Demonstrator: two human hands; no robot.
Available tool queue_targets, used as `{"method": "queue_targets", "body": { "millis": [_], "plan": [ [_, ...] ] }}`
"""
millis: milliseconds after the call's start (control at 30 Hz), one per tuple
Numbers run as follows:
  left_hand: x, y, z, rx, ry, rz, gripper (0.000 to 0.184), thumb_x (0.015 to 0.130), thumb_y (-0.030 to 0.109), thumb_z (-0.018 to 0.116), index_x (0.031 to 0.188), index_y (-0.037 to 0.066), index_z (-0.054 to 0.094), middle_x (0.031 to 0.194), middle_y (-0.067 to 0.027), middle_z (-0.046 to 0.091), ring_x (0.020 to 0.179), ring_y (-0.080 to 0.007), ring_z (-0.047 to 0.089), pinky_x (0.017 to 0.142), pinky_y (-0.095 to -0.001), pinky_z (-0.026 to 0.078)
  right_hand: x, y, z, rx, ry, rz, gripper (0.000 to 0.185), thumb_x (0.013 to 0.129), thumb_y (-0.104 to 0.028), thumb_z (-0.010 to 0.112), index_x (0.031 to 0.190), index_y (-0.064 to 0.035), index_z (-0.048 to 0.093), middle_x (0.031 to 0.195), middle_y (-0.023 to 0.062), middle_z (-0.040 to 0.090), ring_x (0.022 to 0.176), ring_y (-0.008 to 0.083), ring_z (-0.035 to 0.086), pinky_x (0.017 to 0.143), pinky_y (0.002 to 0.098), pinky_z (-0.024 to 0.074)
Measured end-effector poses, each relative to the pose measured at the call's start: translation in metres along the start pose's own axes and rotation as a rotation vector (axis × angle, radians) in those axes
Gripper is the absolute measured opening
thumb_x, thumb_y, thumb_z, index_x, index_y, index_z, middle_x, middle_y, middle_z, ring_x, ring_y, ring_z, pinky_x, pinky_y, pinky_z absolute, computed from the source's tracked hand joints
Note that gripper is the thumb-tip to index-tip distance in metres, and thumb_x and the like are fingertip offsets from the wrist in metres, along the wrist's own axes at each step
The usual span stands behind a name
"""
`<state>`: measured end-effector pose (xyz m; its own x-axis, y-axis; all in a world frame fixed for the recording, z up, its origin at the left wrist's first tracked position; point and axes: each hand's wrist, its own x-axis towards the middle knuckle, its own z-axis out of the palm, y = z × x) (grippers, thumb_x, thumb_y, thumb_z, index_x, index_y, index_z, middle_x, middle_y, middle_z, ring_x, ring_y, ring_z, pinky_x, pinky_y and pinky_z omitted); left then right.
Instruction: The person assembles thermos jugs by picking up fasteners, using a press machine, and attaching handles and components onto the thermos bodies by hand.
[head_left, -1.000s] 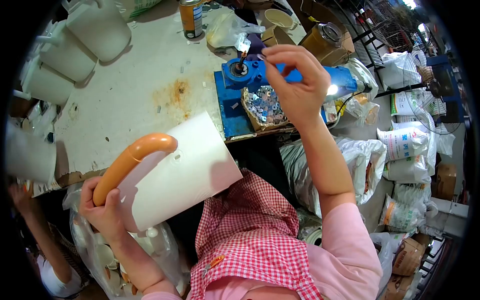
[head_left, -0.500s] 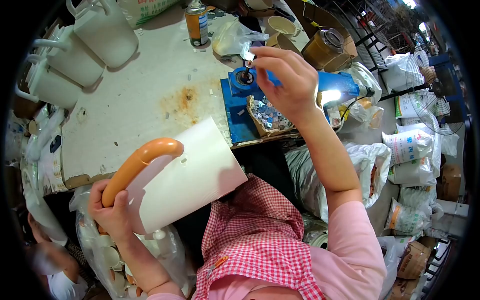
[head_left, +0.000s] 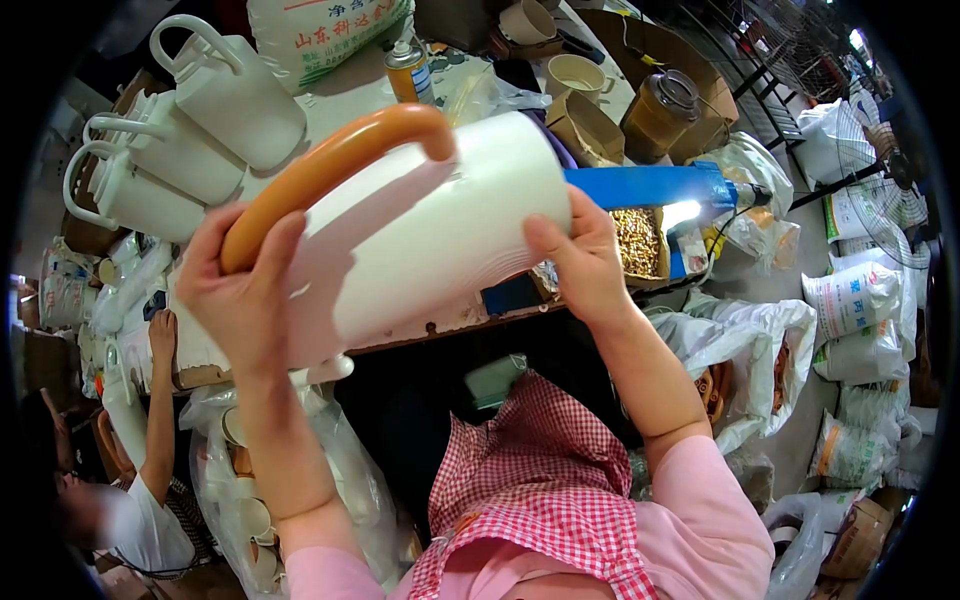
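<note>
A white plastic jug (head_left: 420,235) with an orange curved handle (head_left: 330,165) is held up on its side before me, over the front of the table. My left hand (head_left: 245,275) is wrapped round the handle's lower end. At the other end, my right hand (head_left: 585,255) grips the jug's round edge, thumb on the near side and fingers behind it. A blue machine (head_left: 640,187) with a lit lamp stands behind my right hand, its left part hidden by the jug. Next to it sits an open box of small brass-coloured pieces (head_left: 636,240).
Several white jugs (head_left: 245,105) stand at the table's left. A spray can (head_left: 409,72), a cream mug (head_left: 578,75) and a lidded brown container (head_left: 660,110) stand at the back. Bags of parts (head_left: 265,470) flank my lap. Another person (head_left: 150,520) sits at lower left.
The jug has been raised and brought forward over the table. My right hand has left the machine's post, where it pinched something small, and now holds the jug's edge.
</note>
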<state>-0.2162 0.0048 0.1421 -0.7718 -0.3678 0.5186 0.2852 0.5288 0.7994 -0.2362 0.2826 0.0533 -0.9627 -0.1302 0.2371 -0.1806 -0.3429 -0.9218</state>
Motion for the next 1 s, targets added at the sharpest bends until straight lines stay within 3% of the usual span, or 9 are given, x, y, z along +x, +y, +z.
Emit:
{"method": "queue_targets", "body": {
  "millis": [233, 600, 800, 867, 933, 967, 1000],
  "plan": [
    [0.001, -0.001, 0.045, -0.036, -0.067, 0.056, 0.030, 0.076, 0.012, 0.090, 0.094, 0.001, 0.070, 0.083, 0.0019, 0.066, 0.073, -0.0056, 0.057, 0.067, -0.0202, 0.047, 0.005, 0.010, -0.039, 0.068, 0.003, -0.079, 0.038, 0.098, -0.021, 0.069, 0.127, 0.0033, 0.061, 0.111, 0.0061, 0.070, 0.100, 0.0118, 0.063, 0.091, 0.0287, 0.0510],
    [0.000, -0.015, 0.044, -0.060, -0.055, 0.045, 0.030, 0.076, 0.012, 0.089, 0.095, 0.001, 0.070, 0.084, 0.0014, 0.066, 0.074, -0.0060, 0.057, 0.069, -0.0207, 0.046, 0.005, 0.014, -0.038, -0.007, 0.000, -0.106, 0.040, 0.097, -0.018, 0.071, 0.129, 0.0034, 0.060, 0.111, 0.0066, 0.071, 0.101, 0.0117, 0.064, 0.090, 0.0287, 0.0517],
    [0.005, -0.022, 0.046, -0.055, -0.177, -0.098, 0.023, 0.081, 0.013, 0.085, 0.093, 0.001, 0.069, 0.079, 0.0017, 0.065, 0.072, -0.0073, 0.056, 0.066, -0.0217, 0.044, -0.003, 0.000, -0.026, -0.119, 0.089, -0.001, 0.037, 0.099, -0.019, 0.067, 0.127, 0.0038, 0.061, 0.107, 0.0060, 0.071, 0.093, 0.0116, 0.066, 0.082, 0.0279, 0.0554],
    [0.009, -0.014, 0.046, -0.024, -0.227, -0.105, 0.022, 0.083, 0.016, 0.083, 0.093, 0.002, 0.068, 0.077, 0.0002, 0.065, 0.070, -0.0089, 0.056, 0.065, -0.0231, 0.045, -0.004, -0.008, -0.023, -0.043, 0.086, 0.113, 0.036, 0.100, -0.022, 0.065, 0.126, 0.0035, 0.061, 0.104, 0.0062, 0.071, 0.089, 0.0119, 0.068, 0.071, 0.0283, 0.0596],
    [0.018, 0.012, 0.046, 0.345, -0.378, 0.076, 0.025, 0.089, 0.026, 0.076, 0.094, 0.003, 0.068, 0.075, -0.0068, 0.066, 0.067, -0.0145, 0.059, 0.065, -0.0279, 0.047, -0.005, -0.013, -0.020, -0.045, 0.094, 0.125, 0.037, 0.100, -0.023, 0.065, 0.126, 0.0034, 0.061, 0.103, 0.0064, 0.071, 0.089, 0.0123, 0.068, 0.067, 0.0286, 0.0605],
    [0.021, 0.027, 0.053, 0.359, -0.383, 0.080, 0.025, 0.089, 0.026, 0.076, 0.094, 0.003, 0.068, 0.075, -0.0068, 0.066, 0.067, -0.0145, 0.059, 0.065, -0.0279, 0.047, -0.004, -0.013, -0.019, -0.058, 0.091, 0.141, 0.038, 0.100, -0.025, 0.065, 0.126, 0.0033, 0.060, 0.102, 0.0067, 0.071, 0.088, 0.0126, 0.069, 0.063, 0.0289, 0.0613],
    [0.022, 0.042, 0.065, 0.600, -0.464, 0.237, 0.028, 0.092, 0.028, 0.071, 0.099, 0.002, 0.067, 0.079, -0.0061, 0.067, 0.071, -0.0144, 0.059, 0.067, -0.0310, 0.047, -0.003, -0.009, -0.022, -0.086, 0.081, 0.150, 0.040, 0.099, -0.026, 0.065, 0.126, 0.0035, 0.060, 0.102, 0.0072, 0.071, 0.087, 0.0138, 0.069, 0.062, 0.0293, 0.0611]
  ]
}}
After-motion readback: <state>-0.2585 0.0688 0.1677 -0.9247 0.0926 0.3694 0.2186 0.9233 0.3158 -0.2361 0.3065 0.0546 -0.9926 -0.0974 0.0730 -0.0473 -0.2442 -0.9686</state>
